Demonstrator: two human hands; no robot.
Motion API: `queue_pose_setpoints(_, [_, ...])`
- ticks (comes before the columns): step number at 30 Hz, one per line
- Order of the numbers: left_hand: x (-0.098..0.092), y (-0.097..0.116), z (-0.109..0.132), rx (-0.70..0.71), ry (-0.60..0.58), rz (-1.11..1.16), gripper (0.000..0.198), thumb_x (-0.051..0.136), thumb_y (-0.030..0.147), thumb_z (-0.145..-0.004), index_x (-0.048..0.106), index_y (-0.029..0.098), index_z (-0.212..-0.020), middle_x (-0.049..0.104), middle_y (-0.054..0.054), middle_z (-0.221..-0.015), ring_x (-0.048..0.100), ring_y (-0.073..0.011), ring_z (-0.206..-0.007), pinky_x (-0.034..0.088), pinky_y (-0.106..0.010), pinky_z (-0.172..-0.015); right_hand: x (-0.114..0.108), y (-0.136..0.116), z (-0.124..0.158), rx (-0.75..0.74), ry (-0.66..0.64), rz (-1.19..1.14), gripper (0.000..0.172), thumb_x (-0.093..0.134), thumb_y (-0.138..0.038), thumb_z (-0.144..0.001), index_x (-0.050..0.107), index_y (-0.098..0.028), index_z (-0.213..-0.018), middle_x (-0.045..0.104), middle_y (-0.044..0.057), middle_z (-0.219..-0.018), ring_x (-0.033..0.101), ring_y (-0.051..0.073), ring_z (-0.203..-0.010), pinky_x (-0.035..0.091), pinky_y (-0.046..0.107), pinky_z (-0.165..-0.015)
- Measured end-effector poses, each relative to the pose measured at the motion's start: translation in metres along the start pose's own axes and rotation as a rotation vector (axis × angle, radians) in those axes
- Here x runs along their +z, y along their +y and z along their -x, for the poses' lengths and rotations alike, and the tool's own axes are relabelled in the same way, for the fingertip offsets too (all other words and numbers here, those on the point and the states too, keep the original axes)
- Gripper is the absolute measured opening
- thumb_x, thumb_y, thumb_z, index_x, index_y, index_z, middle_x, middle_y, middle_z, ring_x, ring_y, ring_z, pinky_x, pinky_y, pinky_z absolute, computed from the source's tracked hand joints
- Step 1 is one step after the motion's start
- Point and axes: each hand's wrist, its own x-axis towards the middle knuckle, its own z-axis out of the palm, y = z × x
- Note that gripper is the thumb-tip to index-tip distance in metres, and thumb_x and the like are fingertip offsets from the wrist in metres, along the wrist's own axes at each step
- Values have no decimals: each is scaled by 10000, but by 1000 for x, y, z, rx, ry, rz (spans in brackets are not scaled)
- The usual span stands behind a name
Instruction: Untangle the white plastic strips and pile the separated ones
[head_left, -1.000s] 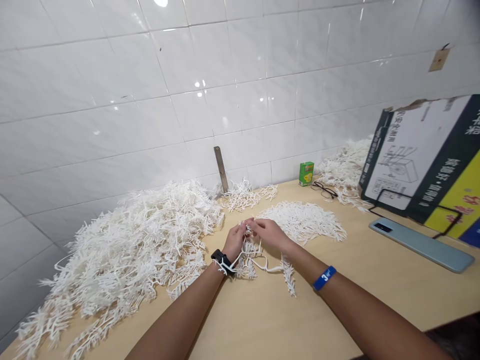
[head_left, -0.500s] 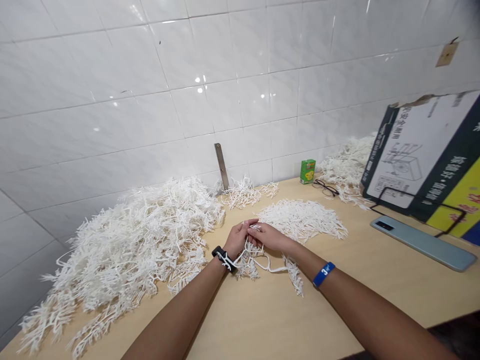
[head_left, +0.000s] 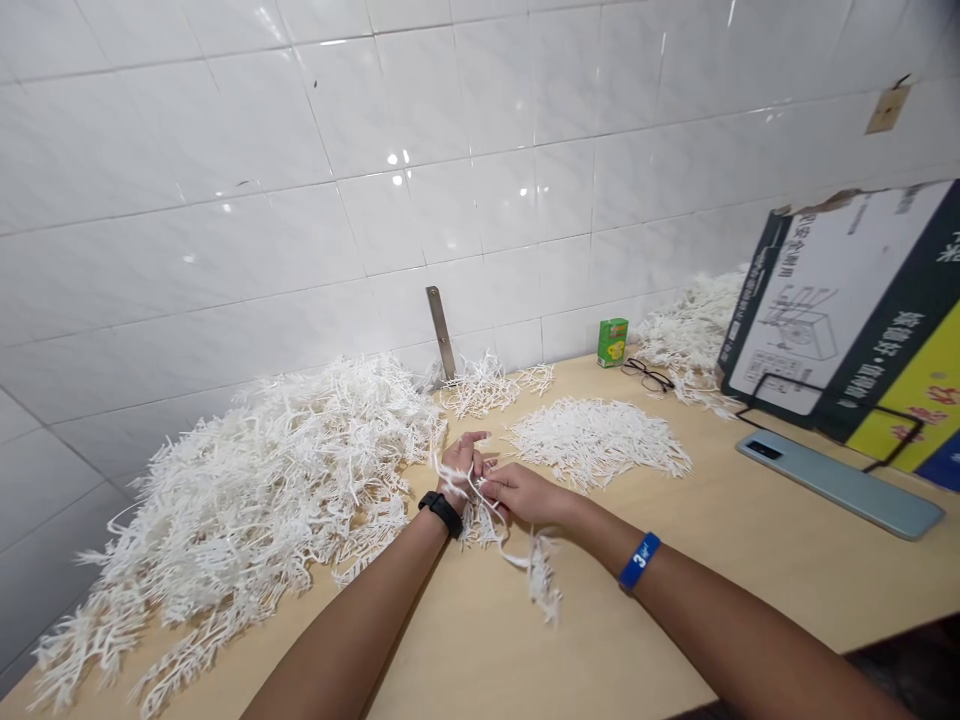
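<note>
Left hand [head_left: 461, 470] is curled narrow around a tangled bunch of thin white plastic strands [head_left: 480, 523], and right hand [head_left: 526, 497] pinches the same bunch right beside it, just right of the big shaggy heap of white plastic strands [head_left: 300, 480]. For fiddly stuff like this, I'd keep both grips close together and tease gently so nothing snags.

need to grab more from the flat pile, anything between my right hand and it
Nothing visible does. The right hand sits just below the flat pile of white plastic strands, with only the wooden tabletop showing between them. The loose strands at that hand hang away from the pile, toward you.
</note>
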Motion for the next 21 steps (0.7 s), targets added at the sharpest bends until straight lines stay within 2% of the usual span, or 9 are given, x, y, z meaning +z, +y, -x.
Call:
queue_pose_setpoints(2, [-2, 2, 0, -35, 18, 87, 608, 561, 626, -821, 607, 116, -1150, 551, 41, -501, 552, -114, -469, 506, -287, -625, 4, -5, 2, -33, 5, -60, 421, 475, -413, -915, 520, -181, -566, 538, 1, -546, 493, 130, -536, 400, 275, -591])
queue_pose_setpoints(4, [-1, 4, 1, -71, 2, 125, 645, 558, 624, -828, 553, 131, -1242, 679, -31, -693, 601, -130, -515, 495, -275, -560, 1, -7, 3, -31, 112, -112, 391, 466, -418, -915, 546, -178, -617, 549, 5, -596, 490, 130, -559, 394, 271, -585])
queue_pose_setpoints(8, [5, 9, 0, -120, -12, 168, 562, 538, 549, -881, 577, 94, -1209, 723, -128, -913, 647, -141, -581, 499, -262, -533, -29, -2, 1, 64, 567, -10, 347, 395, -414, -935, 621, -182, -810, 609, 29, -734, 536, 159, -648, 402, 280, -599])
queue_pose_setpoints(10, [7, 9, -1, -135, 7, 165, 496, 543, 501, -896, 621, 73, -1133, 722, -147, -938, 650, -129, -597, 492, -240, -536, -46, 5, 1, 138, 701, 184, 287, 396, -302, -920, 653, -177, -891, 659, 66, -869, 588, 194, -805, 422, 299, -692])
queue_pose_setpoints(13, [9, 7, -2, -123, 6, 123, 465, 554, 481, -896, 656, 70, -1087, 719, -157, -989, 646, -120, -625, 472, -223, -541, -62, 13, 1, 208, 741, 439, 344, 439, -125, -823, 670, -162, -1075, 670, 115, -1063, 590, 236, -973, 412, 330, -811])
queue_pose_setpoints(15, [8, 6, -1, -93, -10, 76, 474, 554, 490, -893, 668, 77, -1095, 713, -162, -1043, 646, -122, -671, 472, -224, -576, -62, 13, 1, 170, 769, 495, 346, 452, -131, -821, 677, -159, -1082, 664, 124, -1109, 583, 242, -1002, 403, 335, -844])
queue_pose_setpoints(17, [7, 4, 0, -60, -38, 16, 490, 551, 512, -886, 681, 95, -1108, 706, -156, -1085, 643, -130, -727, 473, -233, -621, -57, 7, 1, 102, 787, 419, 267, 457, -255, -878, 695, -169, -965, 683, 107, -1021, 594, 228, -925, 413, 327, -804])
queue_pose_setpoints(19, [7, 2, 0, -25, -81, -76, 514, 553, 547, -869, 698, 116, -1108, 712, -137, -1061, 636, -146, -759, 472, -253, -658, -48, 1, 0, 78, 735, 228, 369, 440, -434, -909, 683, -171, -823, 679, 80, -847, 591, 198, -767, 417, 309, -700])
queue_pose_setpoints(21, [7, 0, 1, 28, -136, -178, 535, 559, 580, -848, 716, 127, -1085, 723, -109, -962, 627, -161, -755, 468, -277, -686, -38, -1, -2, 100, 608, 11, 496, 427, -566, -892, 657, -159, -725, 634, 59, -696, 548, 166, -623, 393, 291, -600])
